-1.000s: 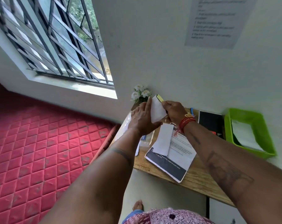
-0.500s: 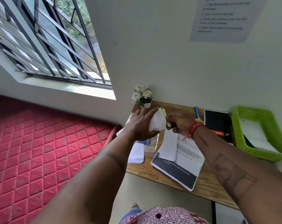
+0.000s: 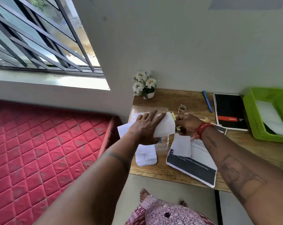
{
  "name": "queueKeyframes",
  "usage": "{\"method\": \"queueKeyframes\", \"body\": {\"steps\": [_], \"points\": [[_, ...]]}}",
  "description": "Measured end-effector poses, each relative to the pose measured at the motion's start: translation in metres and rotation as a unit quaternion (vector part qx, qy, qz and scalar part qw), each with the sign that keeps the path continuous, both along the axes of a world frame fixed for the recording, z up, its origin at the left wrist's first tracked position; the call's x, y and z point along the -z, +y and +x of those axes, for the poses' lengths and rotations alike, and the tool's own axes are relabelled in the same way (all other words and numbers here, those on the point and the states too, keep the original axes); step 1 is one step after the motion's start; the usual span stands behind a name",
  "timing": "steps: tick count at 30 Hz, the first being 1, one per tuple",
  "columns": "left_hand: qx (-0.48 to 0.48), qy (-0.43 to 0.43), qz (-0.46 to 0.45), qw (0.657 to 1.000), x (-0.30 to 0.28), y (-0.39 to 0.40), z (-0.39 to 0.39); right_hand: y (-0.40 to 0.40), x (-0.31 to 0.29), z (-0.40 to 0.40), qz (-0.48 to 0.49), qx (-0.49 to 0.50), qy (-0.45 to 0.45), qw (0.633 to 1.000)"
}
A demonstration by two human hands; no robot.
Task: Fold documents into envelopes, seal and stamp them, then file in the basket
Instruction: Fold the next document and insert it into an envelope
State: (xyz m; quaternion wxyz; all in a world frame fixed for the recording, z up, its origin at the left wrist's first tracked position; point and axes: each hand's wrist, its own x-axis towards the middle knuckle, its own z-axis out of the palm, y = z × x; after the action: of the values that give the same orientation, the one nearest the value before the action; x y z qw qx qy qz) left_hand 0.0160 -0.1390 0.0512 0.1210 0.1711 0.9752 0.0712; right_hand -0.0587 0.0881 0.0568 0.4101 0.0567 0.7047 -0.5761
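Fingers (image 3: 151,116) of the left hand (image 3: 145,129) lie straight across a white envelope (image 3: 165,127), while the right hand (image 3: 188,125) pinches its yellow-edged end. All this is above the wooden tabletop (image 3: 259,146). Nearer than the envelope lies a printed document (image 3: 194,166); farther right of it, a black notebook (image 3: 229,109), then the green basket (image 3: 252,114) with white paper inside.
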Motion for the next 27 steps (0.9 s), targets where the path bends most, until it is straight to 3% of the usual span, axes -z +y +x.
{"method": "queueKeyframes", "body": {"steps": [6,9,14,21,27], "points": [[0.011,-0.009,0.021,1.0,0.012,0.004,-0.005,0.008,0.024,-0.002,0.062,0.052,-0.011,0.997],[0.004,-0.026,0.017,1.0,0.017,0.007,-0.007,0.015,0.032,0.001,0.029,0.068,-0.045,0.996],[0.028,-0.019,0.015,0.999,0.023,0.03,-0.014,0.03,0.043,0.0,-0.037,0.05,-0.115,0.991],[0.008,-0.014,0.013,1.0,0.025,0.048,-0.019,0.041,0.051,-0.025,0.043,-0.021,-0.042,0.998],[-0.047,-0.042,0.001,0.998,0.028,0.062,-0.022,0.053,0.053,-0.042,0.009,-0.038,-0.086,0.996]]}}
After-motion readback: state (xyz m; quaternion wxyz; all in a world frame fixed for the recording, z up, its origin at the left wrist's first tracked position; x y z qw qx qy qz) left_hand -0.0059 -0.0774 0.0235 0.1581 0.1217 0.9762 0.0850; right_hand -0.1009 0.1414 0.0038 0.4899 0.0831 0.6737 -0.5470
